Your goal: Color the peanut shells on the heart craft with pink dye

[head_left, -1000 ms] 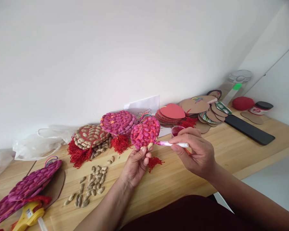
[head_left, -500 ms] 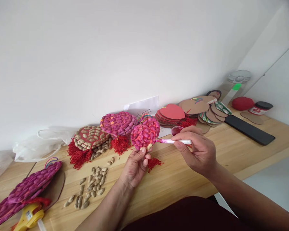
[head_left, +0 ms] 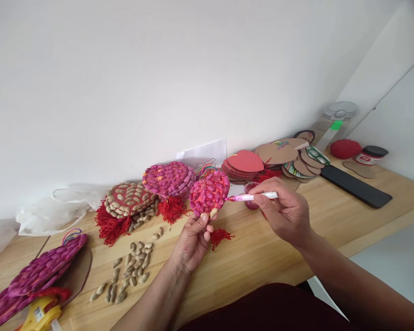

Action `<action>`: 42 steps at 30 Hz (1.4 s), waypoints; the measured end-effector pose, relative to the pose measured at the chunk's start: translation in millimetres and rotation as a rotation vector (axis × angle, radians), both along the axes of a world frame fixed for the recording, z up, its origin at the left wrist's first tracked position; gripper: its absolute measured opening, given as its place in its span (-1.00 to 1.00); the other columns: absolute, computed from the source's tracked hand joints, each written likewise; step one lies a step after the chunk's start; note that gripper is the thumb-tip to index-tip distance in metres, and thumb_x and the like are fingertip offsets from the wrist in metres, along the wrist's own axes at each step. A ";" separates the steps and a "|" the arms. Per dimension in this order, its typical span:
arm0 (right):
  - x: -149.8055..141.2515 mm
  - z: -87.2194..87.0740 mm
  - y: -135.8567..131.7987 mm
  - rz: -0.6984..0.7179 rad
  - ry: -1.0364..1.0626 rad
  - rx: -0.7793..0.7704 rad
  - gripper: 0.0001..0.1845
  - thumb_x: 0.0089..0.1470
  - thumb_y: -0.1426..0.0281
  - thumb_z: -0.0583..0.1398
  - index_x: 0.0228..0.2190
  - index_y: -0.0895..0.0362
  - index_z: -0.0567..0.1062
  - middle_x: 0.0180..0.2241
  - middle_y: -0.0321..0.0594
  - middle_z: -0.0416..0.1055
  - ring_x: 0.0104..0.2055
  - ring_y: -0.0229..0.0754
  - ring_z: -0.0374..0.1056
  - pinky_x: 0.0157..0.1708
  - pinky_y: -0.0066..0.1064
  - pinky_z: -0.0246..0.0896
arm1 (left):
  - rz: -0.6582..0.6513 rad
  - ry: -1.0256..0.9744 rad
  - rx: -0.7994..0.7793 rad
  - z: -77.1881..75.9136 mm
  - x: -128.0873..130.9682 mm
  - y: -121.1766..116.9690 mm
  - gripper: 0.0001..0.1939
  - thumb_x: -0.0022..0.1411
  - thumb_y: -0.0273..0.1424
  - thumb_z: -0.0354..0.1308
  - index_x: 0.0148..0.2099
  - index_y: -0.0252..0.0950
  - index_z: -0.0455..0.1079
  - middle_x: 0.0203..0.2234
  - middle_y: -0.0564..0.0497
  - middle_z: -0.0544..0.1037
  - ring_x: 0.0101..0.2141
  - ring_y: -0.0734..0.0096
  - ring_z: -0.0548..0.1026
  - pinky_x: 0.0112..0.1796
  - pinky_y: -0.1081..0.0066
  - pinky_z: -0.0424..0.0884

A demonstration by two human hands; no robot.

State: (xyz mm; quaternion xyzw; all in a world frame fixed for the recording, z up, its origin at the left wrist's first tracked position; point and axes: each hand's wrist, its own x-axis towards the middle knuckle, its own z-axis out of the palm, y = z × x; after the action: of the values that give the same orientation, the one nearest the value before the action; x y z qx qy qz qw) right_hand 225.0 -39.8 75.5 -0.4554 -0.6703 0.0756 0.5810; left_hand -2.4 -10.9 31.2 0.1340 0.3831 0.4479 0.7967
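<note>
Between the thumb and fingers of my left hand is a round disc covered in peanuts, held tilted up by its lower edge. Most of its peanuts are painted magenta; one or two by my thumb are still pale. A red tassel shows below it. My right hand pinches a white-handled paintbrush, its pink-stained tip at the disc's right edge. Behind that brush stands a small clear cup of magenta paint, partly hidden by the hand.
Loose peanuts lie left of my arm. Painted discs, an unpainted peanut disc and cardboard rounds line the wall. A black phone and paint jar are right; a yellow glue gun is lower left.
My right hand and the brush have shifted slightly right and up, the tip staying near the disc's right edge. The disc has turned a little in my left hand.
</note>
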 end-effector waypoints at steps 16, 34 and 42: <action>-3.3 3.6 -4.2 0.030 -0.103 0.067 -0.87 0.18 0.46 0.25 -0.23 0.06 0.60 -0.35 -0.22 0.55 -0.25 -0.11 0.45 -0.21 -0.23 0.38 | 0.002 0.009 0.038 -3.4 -0.3 0.6 -0.80 0.19 -0.64 0.33 -0.23 -0.34 0.39 -0.36 -0.03 0.66 -0.62 0.64 0.54 -0.62 0.72 0.49; -2.3 1.0 0.0 -0.024 -0.121 0.090 -0.86 0.17 0.50 0.27 -0.23 0.06 0.57 -0.32 -0.24 0.56 -0.23 -0.12 0.44 -0.19 -0.24 0.36 | 0.008 0.005 0.028 -3.1 0.1 0.7 -0.80 0.21 -0.65 0.30 -0.20 -0.34 0.37 -0.35 -0.02 0.66 -0.64 0.66 0.52 -0.64 0.74 0.46; -1.7 3.0 -1.7 0.046 -0.105 0.064 -0.88 0.18 0.49 0.26 -0.24 0.07 0.59 -0.33 -0.23 0.53 -0.21 -0.13 0.42 -0.19 -0.27 0.36 | 0.014 0.006 0.008 -2.5 -0.1 1.4 -0.86 0.30 -0.67 0.20 -0.15 -0.38 0.38 -0.36 -0.04 0.65 -0.65 0.67 0.51 -0.66 0.73 0.45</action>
State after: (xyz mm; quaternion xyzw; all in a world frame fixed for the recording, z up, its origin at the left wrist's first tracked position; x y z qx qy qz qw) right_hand 223.3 -41.5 78.6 -0.4245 -0.7120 0.0433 0.5576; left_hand -2.5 -9.5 28.7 0.1358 0.3847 0.4543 0.7919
